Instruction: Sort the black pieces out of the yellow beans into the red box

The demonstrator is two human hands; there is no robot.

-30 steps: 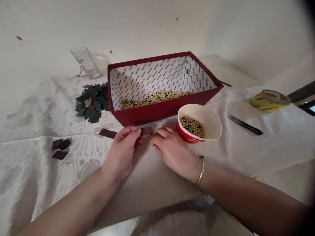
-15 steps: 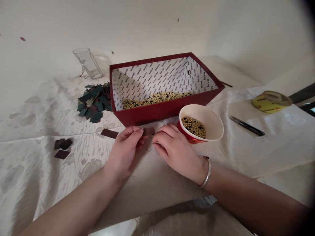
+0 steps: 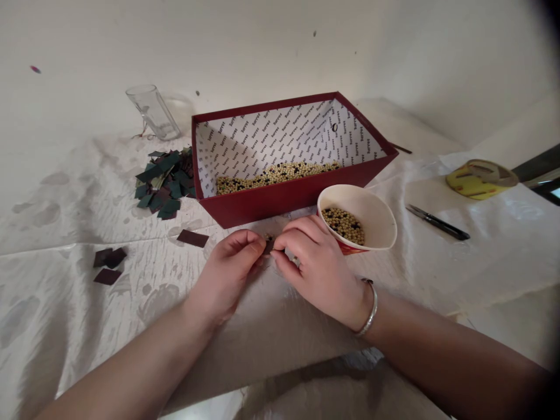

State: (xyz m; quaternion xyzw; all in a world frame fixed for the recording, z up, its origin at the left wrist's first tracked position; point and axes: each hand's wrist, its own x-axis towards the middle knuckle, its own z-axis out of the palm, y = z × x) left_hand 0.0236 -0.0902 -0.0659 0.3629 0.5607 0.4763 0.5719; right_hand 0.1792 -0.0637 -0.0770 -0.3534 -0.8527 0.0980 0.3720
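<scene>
I monitor two bare hands at the cloth-covered surface [image 3: 175, 274], over the strip between its near edge and the red box [image 3: 275, 201].

Left hand [image 3: 234, 256]: thumb and forefinger are pinched narrow on a small dark piece [image 3: 268, 247], which sits in the gap between the two hands. I judge that this grip steadies the piece and leaves its far end to the other hand. The forearm enters from the near left corner, with the wrist low and the thumb uppermost.

Right hand [image 3: 317, 268]: thumb and forefinger nearly meet at the far end of the piece, the other fingers arched above. I cannot tell whether they grip the piece or a tiny object beside it. The forearm enters from the near right corner, with a bracelet [image 3: 368, 309] at the wrist.

Supply layout: the paper cup [image 3: 380, 224] stands just beyond the right hand, its mouth tipped towards me and showing the beads [image 3: 343, 226]; I read this as placement for short reach. The box, behind both hands, holds more beads along its floor. Towards the left edge, a loose dark strip [image 3: 193, 238] lies near the left hand, with three dark pieces [image 3: 108, 276] farther out, likely set apart from the mixed pile [image 3: 164, 185] beside the box.
</scene>
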